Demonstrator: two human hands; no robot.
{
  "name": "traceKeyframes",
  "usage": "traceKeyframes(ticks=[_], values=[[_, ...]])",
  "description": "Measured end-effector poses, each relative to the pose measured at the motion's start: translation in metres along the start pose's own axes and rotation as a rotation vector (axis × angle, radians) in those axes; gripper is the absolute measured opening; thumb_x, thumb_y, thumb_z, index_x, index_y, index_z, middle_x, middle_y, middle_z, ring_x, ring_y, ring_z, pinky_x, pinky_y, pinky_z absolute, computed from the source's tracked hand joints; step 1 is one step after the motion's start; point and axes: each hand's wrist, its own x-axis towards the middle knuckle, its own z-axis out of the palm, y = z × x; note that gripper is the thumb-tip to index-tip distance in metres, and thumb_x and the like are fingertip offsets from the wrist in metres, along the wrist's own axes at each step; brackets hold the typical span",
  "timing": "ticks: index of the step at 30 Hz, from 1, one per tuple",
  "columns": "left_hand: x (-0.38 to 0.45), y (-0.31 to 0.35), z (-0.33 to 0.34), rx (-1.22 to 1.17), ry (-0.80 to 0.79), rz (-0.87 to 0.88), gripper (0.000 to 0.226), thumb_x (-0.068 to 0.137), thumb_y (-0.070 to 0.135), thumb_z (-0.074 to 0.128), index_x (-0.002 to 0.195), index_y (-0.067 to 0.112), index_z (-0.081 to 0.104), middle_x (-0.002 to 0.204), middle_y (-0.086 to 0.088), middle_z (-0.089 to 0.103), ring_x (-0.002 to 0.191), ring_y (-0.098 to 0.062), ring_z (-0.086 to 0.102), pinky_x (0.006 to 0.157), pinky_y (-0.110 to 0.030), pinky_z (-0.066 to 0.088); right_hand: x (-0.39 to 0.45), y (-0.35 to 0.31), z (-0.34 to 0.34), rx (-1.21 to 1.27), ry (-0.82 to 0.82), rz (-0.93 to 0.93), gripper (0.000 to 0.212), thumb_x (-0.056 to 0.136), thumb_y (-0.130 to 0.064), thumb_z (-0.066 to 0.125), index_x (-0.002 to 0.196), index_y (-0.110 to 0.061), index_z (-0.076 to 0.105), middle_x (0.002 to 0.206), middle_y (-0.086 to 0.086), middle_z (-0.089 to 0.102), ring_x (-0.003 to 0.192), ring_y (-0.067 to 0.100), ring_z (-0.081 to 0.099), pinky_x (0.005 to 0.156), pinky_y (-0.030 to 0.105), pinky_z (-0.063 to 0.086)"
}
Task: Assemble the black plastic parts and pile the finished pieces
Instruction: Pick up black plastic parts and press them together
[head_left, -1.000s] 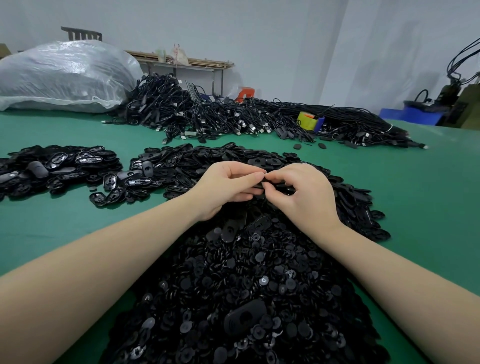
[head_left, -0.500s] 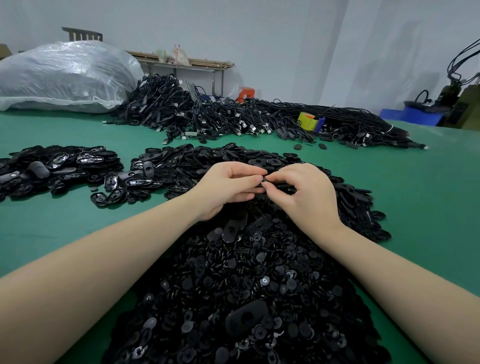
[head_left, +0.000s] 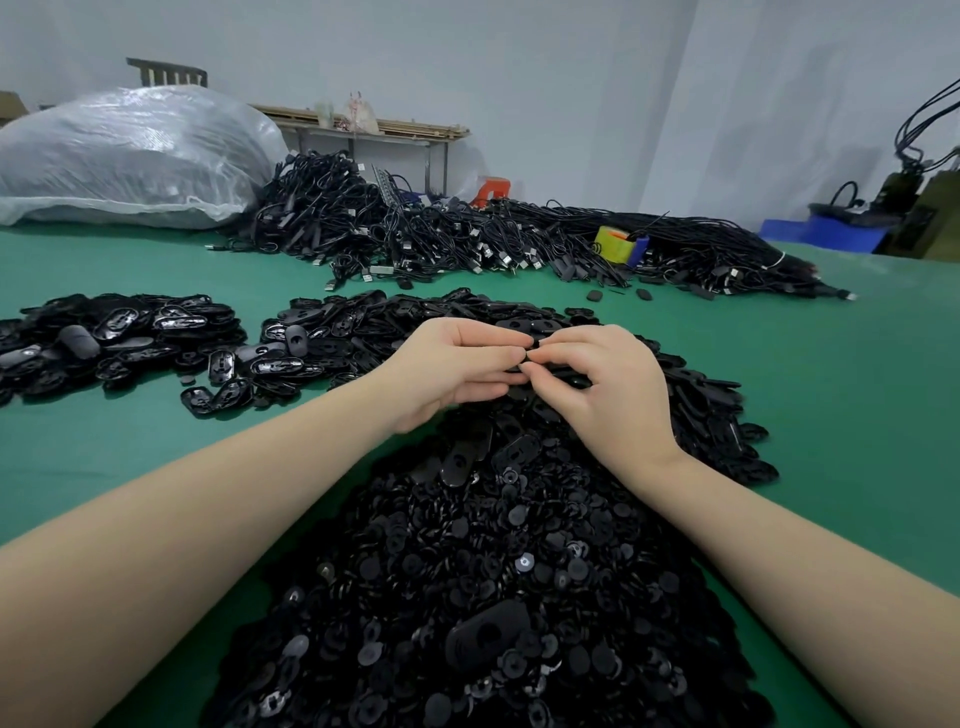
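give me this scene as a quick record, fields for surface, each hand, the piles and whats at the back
surface: green table
left hand: fingers curled, pinching a black plastic part at the fingertips
right hand: fingers curled on the same part, fingertips meeting the left's
near pile: small round black pieces, under both forearms
middle pile: oval black shells, behind the hands
left pile: more oval shells, apart from the middle pile
back: heap of black cables, big clear plastic bag, yellow tape roll
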Motion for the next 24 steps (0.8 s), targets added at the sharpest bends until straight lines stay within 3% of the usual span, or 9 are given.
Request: traceKeyframes(ticks=[7,13,16,18,21,24], values=[[-0.001,-0.001,-0.001,-0.073,0.011,-0.025,0.017,0.089,0.006,0.069,0.092,0.02,0.078,0.091,-0.006,0.078,0.085,-0.012,0.075,0.062,-0.016,0.056,-0.001,0.004,0.001,0.053,0.015,-0.055,0.011,0.086,-0.023,0.073,0.09,-0.017,0.08,0.093,-0.002,0.074,0.086,0.022,0.068,0.074,0.04,0.051],[0.0,0.0,-0.001,-0.159,0.025,-0.032,0.019,0.089,0.005,0.069,0.086,0.019,0.081,0.091,-0.007,0.078,0.083,-0.011,0.075,0.064,-0.016,0.056,0.001,0.007,0.001,-0.089,0.058,-0.202,0.016,0.09,-0.022,0.069,0.099,-0.013,0.079,0.099,0.003,0.075,0.082,0.03,0.069,0.068,0.042,0.054],[0.001,-0.001,-0.002,-0.183,0.031,-0.03,0.016,0.088,0.006,0.07,0.093,0.017,0.079,0.093,-0.005,0.078,0.085,-0.011,0.074,0.066,-0.016,0.055,0.002,0.006,0.001,-0.151,0.053,-0.258,0.019,0.092,-0.024,0.066,0.099,-0.012,0.079,0.102,0.004,0.074,0.083,0.03,0.068,0.069,0.041,0.054],[0.001,-0.002,-0.002,-0.165,0.044,-0.013,0.016,0.088,0.004,0.07,0.097,0.016,0.076,0.091,-0.005,0.078,0.084,-0.01,0.074,0.065,-0.015,0.055,0.002,0.002,0.002,-0.024,0.025,-0.128,0.016,0.09,-0.023,0.068,0.099,-0.016,0.079,0.101,-0.001,0.074,0.088,0.019,0.067,0.077,0.033,0.054],[0.001,-0.006,-0.001,-0.121,0.062,0.041,0.02,0.088,0.001,0.069,0.093,0.019,0.078,0.091,-0.005,0.078,0.085,-0.011,0.075,0.065,-0.015,0.055,0.003,0.001,0.004,0.384,-0.096,0.269,0.016,0.086,-0.019,0.074,0.101,-0.024,0.076,0.09,-0.011,0.07,0.078,0.002,0.064,0.073,0.016,0.05],[0.001,-0.011,-0.001,-0.011,0.079,0.09,0.021,0.088,0.001,0.069,0.097,0.019,0.075,0.091,-0.002,0.078,0.085,-0.011,0.074,0.07,-0.017,0.056,0.003,0.003,0.006,0.714,-0.207,0.545,0.018,0.085,-0.014,0.075,0.101,-0.023,0.073,0.086,0.006,0.073,0.079,0.016,0.071,0.073,0.023,0.057]])
